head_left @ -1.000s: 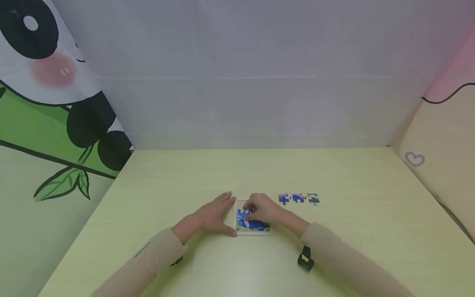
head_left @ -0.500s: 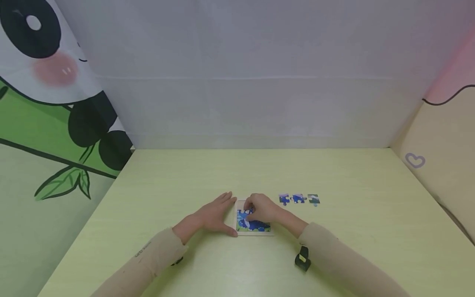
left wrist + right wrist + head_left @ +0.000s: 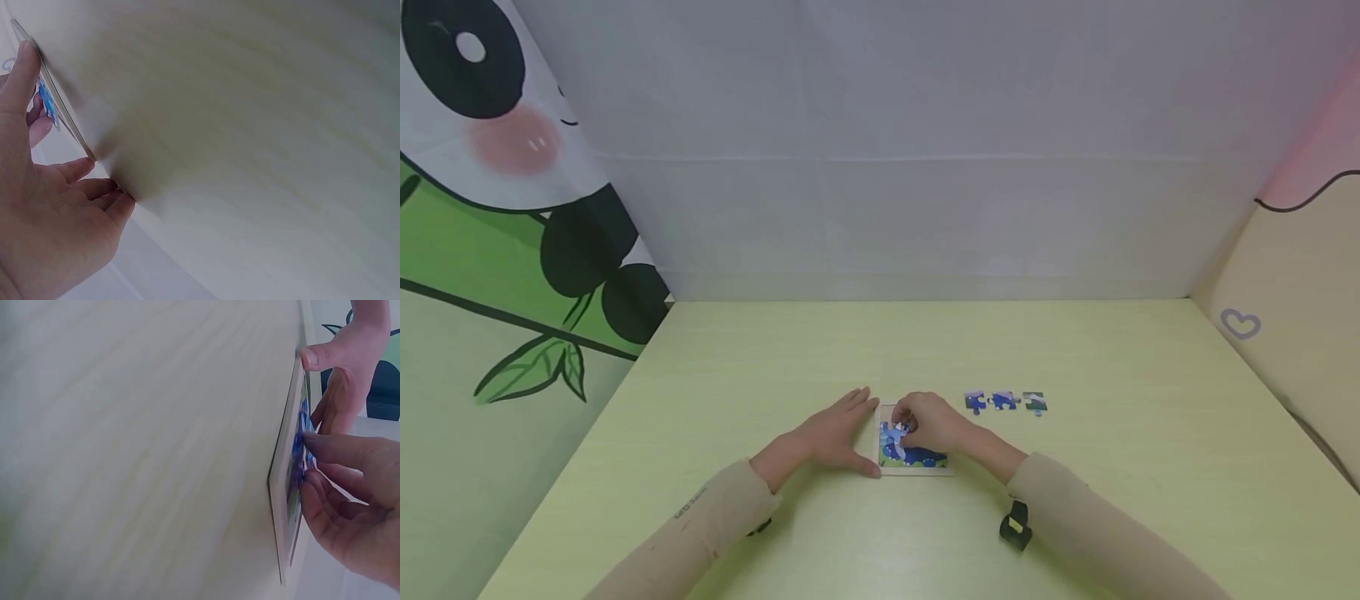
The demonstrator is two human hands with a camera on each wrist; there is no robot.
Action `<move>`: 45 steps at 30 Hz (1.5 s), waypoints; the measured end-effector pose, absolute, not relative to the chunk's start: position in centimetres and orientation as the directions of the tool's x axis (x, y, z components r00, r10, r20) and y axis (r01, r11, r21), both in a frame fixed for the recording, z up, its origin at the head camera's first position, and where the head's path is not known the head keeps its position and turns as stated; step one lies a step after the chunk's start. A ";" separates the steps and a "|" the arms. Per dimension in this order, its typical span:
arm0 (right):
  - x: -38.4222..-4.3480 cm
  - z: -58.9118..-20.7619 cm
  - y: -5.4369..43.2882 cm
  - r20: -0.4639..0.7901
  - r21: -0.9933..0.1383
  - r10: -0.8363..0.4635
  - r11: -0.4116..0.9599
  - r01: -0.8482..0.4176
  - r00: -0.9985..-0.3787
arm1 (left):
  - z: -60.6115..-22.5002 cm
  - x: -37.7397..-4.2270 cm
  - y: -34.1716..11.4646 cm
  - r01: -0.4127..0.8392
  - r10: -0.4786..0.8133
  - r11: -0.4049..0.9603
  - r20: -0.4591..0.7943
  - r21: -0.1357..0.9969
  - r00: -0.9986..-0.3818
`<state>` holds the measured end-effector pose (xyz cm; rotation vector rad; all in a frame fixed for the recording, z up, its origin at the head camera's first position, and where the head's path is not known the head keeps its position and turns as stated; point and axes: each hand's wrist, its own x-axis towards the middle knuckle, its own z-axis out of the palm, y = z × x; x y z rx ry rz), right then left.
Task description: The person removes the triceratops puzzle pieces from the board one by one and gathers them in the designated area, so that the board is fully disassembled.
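Note:
A small puzzle tray [image 3: 917, 472] with a pale rim lies on the table, its inside partly filled by a picture of a blue dinosaur [image 3: 917, 457]. My left hand [image 3: 835, 433] is spread along the tray's left edge, thumb at the near corner and a forefinger at the far one. Over the tray's upper part, my right hand [image 3: 936, 421] pinches a blue puzzle piece [image 3: 47, 103] between thumb and fingers. That piece sits right at the picture's surface and is tilted in the left wrist view. The right fingers hide much of it and the tray's upper right.
Three loose puzzle pieces, the left one [image 3: 975, 402], the middle one [image 3: 1003, 401] and the right one [image 3: 1035, 402], lie in a row beyond my right hand. A grey backdrop [image 3: 880, 217] rises behind the table, with printed panels on both sides.
My right fingers have shifted the pinched puzzle piece slightly over the picture. The left hand stays at the tray's edge, and the three loose pieces have not moved.

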<state>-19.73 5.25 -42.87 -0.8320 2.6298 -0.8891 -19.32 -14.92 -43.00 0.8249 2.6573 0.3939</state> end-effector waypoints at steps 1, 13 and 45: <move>-19.7 -42.8 5.3 -0.043 -0.620 -0.591 0.648 -0.443 -0.805 | -43.0 -19.3 -14.9 0.495 0.586 0.794 -0.228 0.353 -0.778; -19.8 -42.9 5.4 0.011 -0.614 -0.627 0.610 -0.501 -0.779 | -42.7 -19.2 -15.1 0.494 0.588 0.792 -0.229 0.360 -0.776; -20.5 -41.6 8.6 0.048 -0.692 -0.666 0.516 -0.505 -0.745 | -42.9 -19.6 -14.6 0.481 0.573 0.803 -0.232 0.354 -0.786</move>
